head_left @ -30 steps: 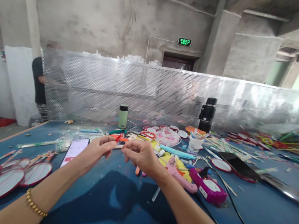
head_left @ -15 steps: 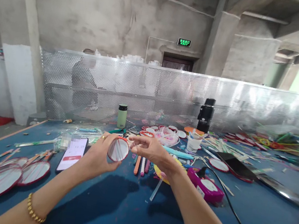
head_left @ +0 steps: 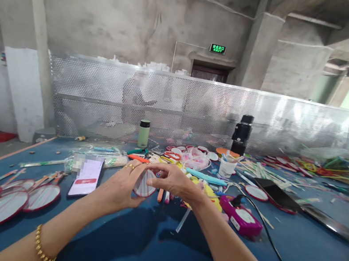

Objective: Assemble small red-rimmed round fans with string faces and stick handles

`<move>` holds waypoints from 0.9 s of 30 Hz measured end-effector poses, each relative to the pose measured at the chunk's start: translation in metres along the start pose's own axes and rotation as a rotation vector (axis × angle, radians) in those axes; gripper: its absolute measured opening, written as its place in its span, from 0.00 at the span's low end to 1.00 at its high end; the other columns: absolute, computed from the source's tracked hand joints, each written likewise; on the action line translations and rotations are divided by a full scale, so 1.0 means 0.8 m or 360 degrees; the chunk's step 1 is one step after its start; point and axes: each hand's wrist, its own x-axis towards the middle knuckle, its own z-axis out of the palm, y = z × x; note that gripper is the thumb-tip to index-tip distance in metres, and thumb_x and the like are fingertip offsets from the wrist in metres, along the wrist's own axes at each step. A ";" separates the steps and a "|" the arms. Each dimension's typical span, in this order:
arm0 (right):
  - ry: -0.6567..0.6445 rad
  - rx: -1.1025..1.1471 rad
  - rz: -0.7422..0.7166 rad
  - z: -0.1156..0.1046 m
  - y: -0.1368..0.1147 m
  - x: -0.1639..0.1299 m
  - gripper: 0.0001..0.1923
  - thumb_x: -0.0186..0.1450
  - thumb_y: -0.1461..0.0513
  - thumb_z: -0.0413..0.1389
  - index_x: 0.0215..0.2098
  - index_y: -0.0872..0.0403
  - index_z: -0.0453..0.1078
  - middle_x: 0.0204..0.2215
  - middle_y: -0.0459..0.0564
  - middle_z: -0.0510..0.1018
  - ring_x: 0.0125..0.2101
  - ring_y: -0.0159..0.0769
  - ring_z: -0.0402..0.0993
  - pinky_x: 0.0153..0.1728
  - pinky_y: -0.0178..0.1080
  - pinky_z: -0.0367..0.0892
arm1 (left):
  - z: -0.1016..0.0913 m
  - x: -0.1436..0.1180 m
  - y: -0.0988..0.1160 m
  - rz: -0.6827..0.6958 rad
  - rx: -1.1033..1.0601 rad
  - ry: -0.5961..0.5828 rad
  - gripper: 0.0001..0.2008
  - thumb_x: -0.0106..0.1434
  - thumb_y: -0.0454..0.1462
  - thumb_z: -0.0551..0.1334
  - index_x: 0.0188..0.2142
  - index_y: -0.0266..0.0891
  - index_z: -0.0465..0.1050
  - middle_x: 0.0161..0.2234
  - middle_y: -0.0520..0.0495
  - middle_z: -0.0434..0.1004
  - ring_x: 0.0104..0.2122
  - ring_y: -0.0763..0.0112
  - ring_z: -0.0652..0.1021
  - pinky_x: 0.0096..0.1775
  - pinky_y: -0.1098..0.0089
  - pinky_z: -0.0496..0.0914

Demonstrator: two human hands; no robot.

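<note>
My left hand (head_left: 124,182) is closed around a small round fan (head_left: 144,184) with a pale, faintly striped face, held up over the blue table. The fingers of my right hand (head_left: 174,180) curl onto its upper right edge, the thumb lying against the face. Much of the fan's rim is hidden by both hands. An orange strip (head_left: 138,158) shows just above my left hand; whether it belongs to the fan I cannot tell. Several finished-looking round fans with red rims (head_left: 1,210) and wooden handles lie overlapping at the left.
Left of my hands lies a phone (head_left: 86,178). A purple box (head_left: 240,216) with a black cable sits at the right. Behind are a green bottle (head_left: 143,134), a black flask (head_left: 241,135), a white cup (head_left: 227,167), and red scissors (head_left: 172,155). A perforated metal screen (head_left: 99,99) borders the table.
The fan has shifted slightly right and its face has turned. My right fingers have moved from beside its rim onto it. Behind the screen, a person has moved to the right.
</note>
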 end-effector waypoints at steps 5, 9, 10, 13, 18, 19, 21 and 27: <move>-0.0025 0.0081 -0.0009 0.003 0.005 0.002 0.23 0.57 0.53 0.62 0.49 0.51 0.74 0.31 0.45 0.75 0.25 0.26 0.66 0.21 0.27 0.61 | 0.000 0.001 0.000 -0.0071 -0.0149 0.0006 0.27 0.51 0.32 0.65 0.52 0.41 0.68 0.48 0.38 0.70 0.50 0.51 0.68 0.53 0.52 0.61; -0.0139 0.0268 0.0072 0.006 0.004 0.001 0.24 0.59 0.52 0.60 0.51 0.50 0.73 0.33 0.46 0.76 0.22 0.25 0.68 0.16 0.25 0.61 | 0.002 -0.001 -0.002 -0.0079 -0.0127 0.0020 0.27 0.51 0.33 0.65 0.52 0.40 0.68 0.49 0.38 0.69 0.51 0.51 0.68 0.54 0.51 0.60; -0.0133 0.0281 0.0064 0.006 0.004 0.000 0.23 0.58 0.52 0.61 0.51 0.50 0.73 0.34 0.47 0.76 0.22 0.25 0.68 0.16 0.25 0.61 | 0.003 -0.001 -0.003 -0.0078 -0.0118 0.0028 0.27 0.51 0.33 0.65 0.52 0.40 0.68 0.49 0.37 0.69 0.51 0.50 0.68 0.54 0.51 0.60; -0.0107 0.0278 0.0027 0.007 0.005 0.001 0.23 0.58 0.53 0.61 0.51 0.50 0.73 0.36 0.47 0.77 0.24 0.26 0.69 0.17 0.25 0.63 | 0.004 -0.002 -0.005 -0.0063 -0.0087 0.0045 0.29 0.51 0.32 0.65 0.54 0.40 0.67 0.50 0.37 0.69 0.52 0.50 0.67 0.54 0.50 0.59; -0.0042 0.0248 0.0010 0.013 0.011 0.006 0.20 0.60 0.52 0.59 0.48 0.51 0.75 0.31 0.45 0.76 0.23 0.25 0.66 0.18 0.26 0.63 | 0.004 -0.003 -0.009 -0.0041 -0.0001 0.0045 0.29 0.52 0.34 0.65 0.55 0.39 0.66 0.51 0.36 0.68 0.53 0.48 0.67 0.54 0.50 0.60; -0.0023 0.0246 0.0015 0.014 0.011 0.006 0.19 0.61 0.52 0.58 0.47 0.51 0.76 0.29 0.44 0.75 0.22 0.25 0.65 0.18 0.26 0.63 | 0.003 -0.003 -0.010 -0.0037 0.0022 0.0050 0.30 0.51 0.34 0.65 0.55 0.39 0.65 0.51 0.35 0.68 0.53 0.48 0.67 0.54 0.50 0.60; 0.0003 0.0297 0.0069 0.017 0.008 0.005 0.19 0.63 0.51 0.55 0.45 0.52 0.76 0.26 0.43 0.73 0.20 0.24 0.63 0.17 0.27 0.63 | 0.001 -0.002 -0.010 -0.0024 0.0086 0.0058 0.32 0.50 0.34 0.66 0.56 0.38 0.64 0.51 0.35 0.67 0.52 0.48 0.67 0.53 0.51 0.60; 0.0094 0.0349 0.0197 0.020 -0.003 0.004 0.18 0.63 0.53 0.55 0.47 0.52 0.75 0.23 0.43 0.71 0.20 0.26 0.66 0.15 0.26 0.62 | -0.006 0.002 -0.008 0.0031 0.0375 0.0120 0.30 0.53 0.36 0.64 0.56 0.37 0.61 0.49 0.36 0.67 0.50 0.51 0.68 0.50 0.54 0.64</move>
